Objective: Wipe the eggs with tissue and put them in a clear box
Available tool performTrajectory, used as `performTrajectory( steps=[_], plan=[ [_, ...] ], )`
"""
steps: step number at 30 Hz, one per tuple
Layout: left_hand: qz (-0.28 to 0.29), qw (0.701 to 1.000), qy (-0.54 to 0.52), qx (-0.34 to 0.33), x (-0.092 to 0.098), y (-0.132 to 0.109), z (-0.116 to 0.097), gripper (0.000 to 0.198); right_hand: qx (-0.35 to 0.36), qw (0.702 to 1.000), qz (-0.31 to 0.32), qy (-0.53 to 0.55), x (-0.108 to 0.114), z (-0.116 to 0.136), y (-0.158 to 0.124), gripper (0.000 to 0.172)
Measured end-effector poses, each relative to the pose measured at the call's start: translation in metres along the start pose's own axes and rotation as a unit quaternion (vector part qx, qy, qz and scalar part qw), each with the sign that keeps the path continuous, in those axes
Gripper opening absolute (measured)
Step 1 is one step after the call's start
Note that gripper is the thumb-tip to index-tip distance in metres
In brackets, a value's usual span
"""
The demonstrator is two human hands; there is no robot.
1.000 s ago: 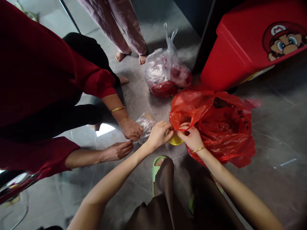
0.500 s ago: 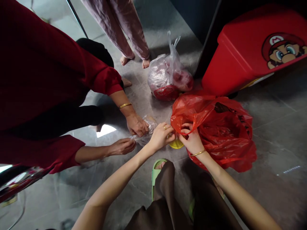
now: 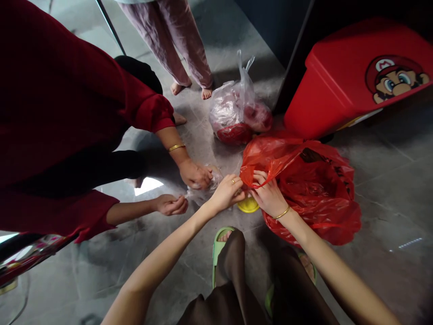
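Observation:
My left hand point(image 3: 227, 193), a ring on one finger, is closed in a pinch just left of the red plastic bag point(image 3: 321, 212). What it pinches is too small to make out. My right hand point(image 3: 270, 197) has its fingers curled over the bag's near left edge, thumb towards my left hand. Below and between both hands, a round yellow item point(image 3: 249, 205) shows on the floor, partly covered by my right hand. Close by on the left, another person's hand point(image 3: 196, 174) presses on a crumpled clear plastic bag point(image 3: 215, 178).
A tied clear bag point(image 3: 226, 110) with red and pink contents sits on the floor beyond. A red bin point(image 3: 333, 85) with a cartoon face stands at the right. The person in red sleeves point(image 3: 149, 108) crouches at left; someone in pink trousers point(image 3: 182, 40) stands behind.
The other person's lower hand has drawn back left, away from the clear plastic. My right hand's fingers have shifted slightly on the red bag's edge. My left hand has barely moved.

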State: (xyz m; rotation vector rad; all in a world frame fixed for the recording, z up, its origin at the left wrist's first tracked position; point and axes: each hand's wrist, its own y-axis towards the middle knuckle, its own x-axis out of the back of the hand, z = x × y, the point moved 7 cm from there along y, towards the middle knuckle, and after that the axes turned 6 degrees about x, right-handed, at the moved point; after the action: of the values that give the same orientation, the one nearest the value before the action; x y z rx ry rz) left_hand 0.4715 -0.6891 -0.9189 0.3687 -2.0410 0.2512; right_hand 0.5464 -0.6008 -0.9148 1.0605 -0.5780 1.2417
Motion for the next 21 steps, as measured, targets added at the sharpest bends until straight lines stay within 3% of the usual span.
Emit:
performTrajectory(
  steps=[5,10,16,21],
  plan=[
    [-0.023,0.998,-0.053,0.027,-0.002,-0.003,0.006,0.006,0.008,0.999,-0.022,-0.031,0.003,0.002,-0.004,0.02],
    [-0.004,0.998,-0.041,0.042,-0.001,-0.002,0.005,0.006,0.017,0.999,-0.021,-0.024,-0.002,0.003,-0.003,0.024],
    [-0.109,0.984,0.053,0.132,0.016,-0.013,-0.009,0.006,0.012,0.997,-0.032,-0.069,-0.004,0.007,-0.006,0.025],
    [-0.099,0.98,0.013,0.17,0.009,-0.011,-0.009,0.005,0.04,0.991,-0.047,-0.118,-0.003,0.013,-0.008,0.029]
  ],
)
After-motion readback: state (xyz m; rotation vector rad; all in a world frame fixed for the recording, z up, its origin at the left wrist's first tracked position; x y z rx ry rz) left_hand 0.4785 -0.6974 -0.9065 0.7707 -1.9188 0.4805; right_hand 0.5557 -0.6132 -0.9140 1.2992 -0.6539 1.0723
